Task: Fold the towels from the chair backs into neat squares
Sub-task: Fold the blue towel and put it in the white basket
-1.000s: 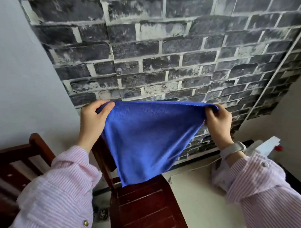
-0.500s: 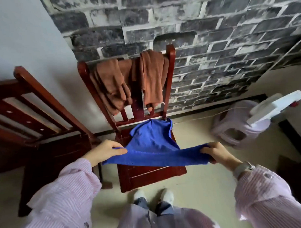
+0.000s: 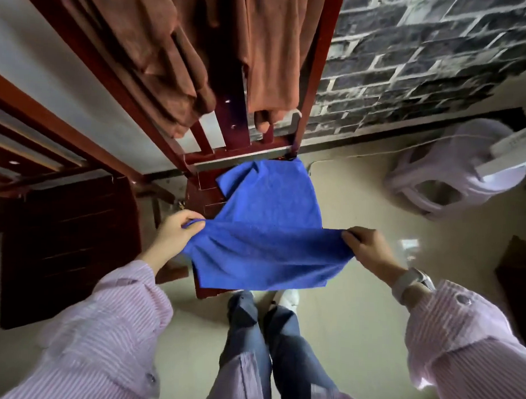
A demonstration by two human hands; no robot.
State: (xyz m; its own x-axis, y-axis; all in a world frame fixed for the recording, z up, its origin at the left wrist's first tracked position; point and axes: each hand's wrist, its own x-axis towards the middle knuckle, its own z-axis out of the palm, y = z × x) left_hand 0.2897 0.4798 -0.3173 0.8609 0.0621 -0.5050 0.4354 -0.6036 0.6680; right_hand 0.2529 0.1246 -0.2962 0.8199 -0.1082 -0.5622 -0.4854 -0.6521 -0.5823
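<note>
Red-brown wooden chair (image 3: 312, 66) in front of us, against the brick wall (image 3: 424, 55). Two brown towels (image 3: 159, 55) hang over its back. Blue towel (image 3: 266, 229) lies draped across the seat, far edge near the backrest, near edge lifted off and hanging over the front. Our left hand (image 3: 172, 235) has its grip pinched on the towel's near-left corner; our right hand (image 3: 370, 248) has its grip pinched on the near-right corner. Fabric sags between them. White plastic stool (image 3: 441, 175) on the floor to the right.

Blue towel (image 3: 266, 226): matt, soft cloth. Chair (image 3: 312, 66): glossy dark-red wood. Brown towels (image 3: 159, 46): matt cloth.
</note>
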